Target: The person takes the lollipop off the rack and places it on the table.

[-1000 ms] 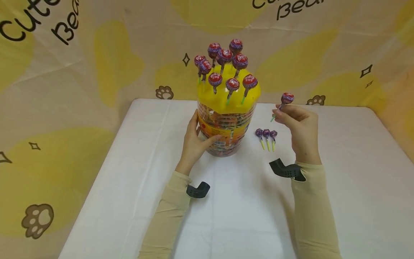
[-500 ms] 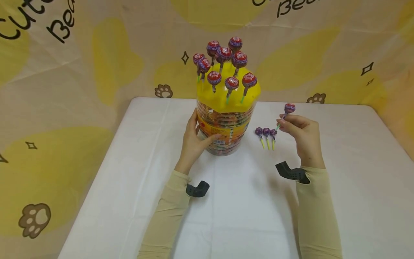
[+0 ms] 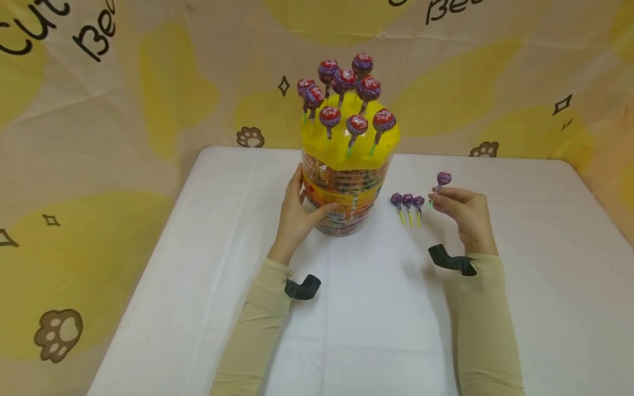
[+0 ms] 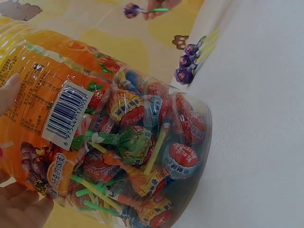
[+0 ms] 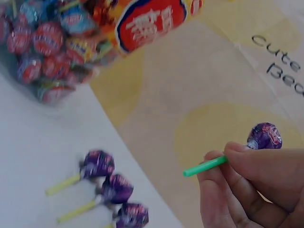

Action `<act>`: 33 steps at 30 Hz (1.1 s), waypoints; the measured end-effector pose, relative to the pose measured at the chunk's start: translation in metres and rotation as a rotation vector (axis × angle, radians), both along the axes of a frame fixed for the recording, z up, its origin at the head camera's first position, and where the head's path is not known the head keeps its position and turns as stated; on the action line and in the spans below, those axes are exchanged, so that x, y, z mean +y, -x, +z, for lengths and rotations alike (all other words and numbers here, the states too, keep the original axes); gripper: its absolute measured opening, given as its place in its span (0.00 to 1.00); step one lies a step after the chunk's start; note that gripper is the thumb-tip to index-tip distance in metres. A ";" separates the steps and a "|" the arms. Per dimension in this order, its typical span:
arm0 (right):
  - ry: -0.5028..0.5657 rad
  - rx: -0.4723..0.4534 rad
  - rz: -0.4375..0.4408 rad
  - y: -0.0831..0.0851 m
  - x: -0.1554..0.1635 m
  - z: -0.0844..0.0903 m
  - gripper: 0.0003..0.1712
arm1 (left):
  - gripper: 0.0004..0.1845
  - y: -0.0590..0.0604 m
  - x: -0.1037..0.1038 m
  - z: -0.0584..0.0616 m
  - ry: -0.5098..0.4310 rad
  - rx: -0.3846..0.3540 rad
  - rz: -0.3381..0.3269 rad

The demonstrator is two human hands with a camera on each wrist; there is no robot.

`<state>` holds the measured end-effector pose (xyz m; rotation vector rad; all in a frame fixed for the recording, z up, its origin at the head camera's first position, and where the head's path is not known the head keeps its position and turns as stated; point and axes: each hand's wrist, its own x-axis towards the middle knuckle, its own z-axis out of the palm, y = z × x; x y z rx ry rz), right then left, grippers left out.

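Note:
My left hand [image 3: 293, 223] grips a large clear plastic jar [image 3: 365, 199] from its left side, thumb across the front by the barcode. Wrapped lollipops fill the jar, as the left wrist view shows. Several purple-and-red lollipops [image 3: 356, 125] stick up out of its yellow lid [image 3: 322, 158]. Between thumb and fingertips, my right hand [image 3: 468, 215] pinches another lollipop [image 3: 444, 179], purple head up, above the table. Its green stick [image 5: 204, 167] pokes out below the fingers. Just left of that hand, three purple lollipops [image 3: 408, 201] with yellow sticks lie in a row.
A white-covered table [image 3: 247, 341] carries everything. Behind and left of it hangs a yellow and beige cloth [image 3: 188, 93] printed with paws and lettering. A black bracket sits on each wrist, the left one [image 3: 303, 287] and the right one [image 3: 452, 260].
My right hand has come down and a little to the right with the lollipop, away from the jar. The left hand keeps its hold on the jar.

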<state>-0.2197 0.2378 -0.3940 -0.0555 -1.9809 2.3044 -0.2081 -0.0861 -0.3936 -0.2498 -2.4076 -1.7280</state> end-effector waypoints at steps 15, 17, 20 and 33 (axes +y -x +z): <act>-0.206 -0.317 0.068 0.005 0.031 -0.038 0.15 | 0.52 -0.002 0.001 0.002 -0.017 -0.016 -0.001; -0.257 -0.329 0.067 0.006 0.031 -0.039 0.08 | 0.52 -0.003 0.001 0.002 -0.013 -0.016 0.003; -0.309 -0.337 0.071 0.007 0.030 -0.041 0.13 | 0.52 -0.004 0.000 0.003 -0.009 -0.020 0.008; -0.333 -0.335 0.032 0.006 0.027 -0.043 0.08 | 0.52 -0.004 0.000 0.004 -0.008 -0.030 0.004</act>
